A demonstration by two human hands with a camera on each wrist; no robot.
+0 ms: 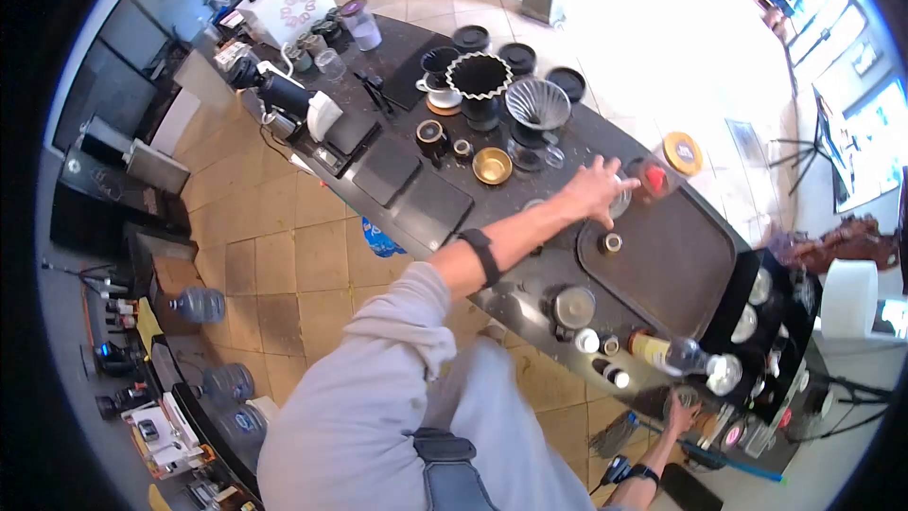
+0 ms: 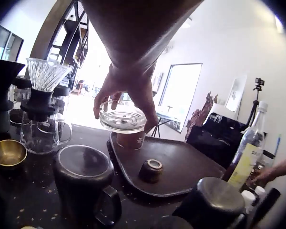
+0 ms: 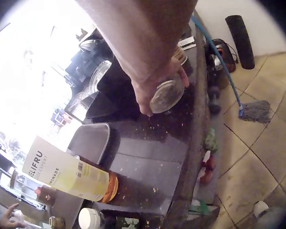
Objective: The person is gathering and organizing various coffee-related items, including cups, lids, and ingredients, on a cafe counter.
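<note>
My left hand (image 1: 594, 191) reaches across the counter, its fingers and thumb spread round the rim of a shallow clear glass dish (image 2: 123, 123). In the left wrist view the dish overlaps a reddish glass cup (image 2: 130, 140) at the corner of a dark brown tray (image 2: 186, 160). A small dark cup (image 2: 151, 171) stands on that tray. Over at the counter's right end, my right hand (image 1: 683, 409) grips a round clear glass jar (image 3: 167, 97), close over the dark countertop (image 3: 145, 157). Part of the jar is hidden by the palm and fingers.
Pour-over drippers (image 1: 537, 106), a brass bowl (image 1: 492, 166) and dark mugs stand left of my left hand. A dark metal pitcher (image 1: 573, 308) and a yellow-labelled bottle (image 1: 653, 350) stand between my hands. A black rack (image 1: 757, 322) is beyond the bottle. A mop (image 3: 255, 111) lies on the floor.
</note>
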